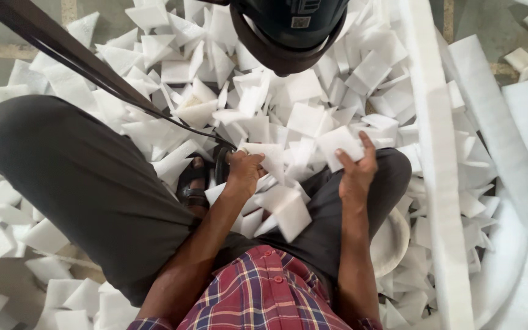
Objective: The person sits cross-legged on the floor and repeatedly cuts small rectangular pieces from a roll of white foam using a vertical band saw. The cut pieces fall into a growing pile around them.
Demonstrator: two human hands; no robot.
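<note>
I sit among a heap of white foam squares (288, 91) on the floor. My right hand (358, 168) grips one white foam piece (338, 145) above my right knee. My left hand (244, 171) is closed on the edge of another white foam piece (268, 156) in front of my shins. More cut foam squares (285, 211) lie loose in my lap between my forearms. I wear dark grey trousers (87, 183) and a red plaid shirt (264, 293).
Long white foam strips (438, 159) run along the right side. A dark strap (74, 58) crosses from the top left toward my sandalled foot (194, 183). A dark rounded device (288, 30) hangs at the top centre. A round white seat edge (392, 241) shows under my right thigh.
</note>
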